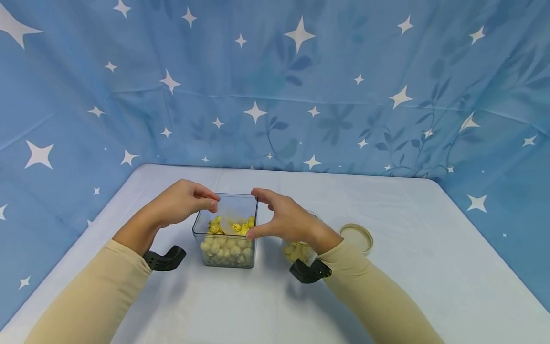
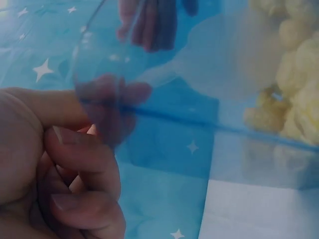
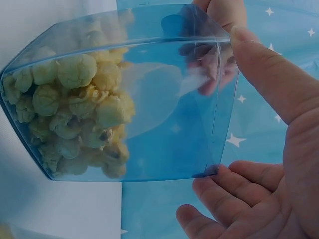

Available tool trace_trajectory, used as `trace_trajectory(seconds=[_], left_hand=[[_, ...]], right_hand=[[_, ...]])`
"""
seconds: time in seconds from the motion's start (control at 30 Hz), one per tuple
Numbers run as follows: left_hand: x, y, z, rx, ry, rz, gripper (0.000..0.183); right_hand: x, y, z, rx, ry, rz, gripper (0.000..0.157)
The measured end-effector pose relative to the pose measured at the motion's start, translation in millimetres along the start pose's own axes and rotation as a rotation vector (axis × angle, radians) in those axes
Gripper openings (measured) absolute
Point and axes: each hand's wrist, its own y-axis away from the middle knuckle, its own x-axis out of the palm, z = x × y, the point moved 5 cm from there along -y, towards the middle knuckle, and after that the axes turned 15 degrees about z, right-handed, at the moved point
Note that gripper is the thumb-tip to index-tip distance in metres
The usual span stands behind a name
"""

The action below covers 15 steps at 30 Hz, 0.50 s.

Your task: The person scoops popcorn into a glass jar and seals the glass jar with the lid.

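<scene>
A clear, bluish square container (image 1: 227, 234) stands on the white table with popcorn (image 3: 77, 107) in its lower part. My right hand (image 1: 287, 217) grips its right side near the rim, thumb on the near wall and fingertips at the far one. Over the container's left rim, my left hand (image 1: 185, 200) pinches the thin handle of a translucent white scoop (image 3: 152, 97). The scoop's broad end is inside the container at the popcorn, seen through the wall in both wrist views. In the head view, the pieces on top look brighter yellow.
Partly hidden behind my right wrist is a clear jar (image 1: 296, 253) with popcorn in it. A round gold-rimmed lid (image 1: 356, 238) lies on the table to its right. A blue star-patterned curtain (image 1: 275, 86) hangs behind the table's far edge.
</scene>
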Motion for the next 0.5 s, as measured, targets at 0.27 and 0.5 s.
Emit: trace_trajectory(seconds=[0.27,0.5], left_hand=[[-5.6,9.9,8.7,0.024,0.094,0.006,0.037],[-4.0,11.4,12.7,0.046,0.126,0.010,0.037]], right_hand=[[-0.3,1,0,0.003,0.006,-0.003,0.101],[0.2,0,-2,0.008,0.006,0.000,0.100]])
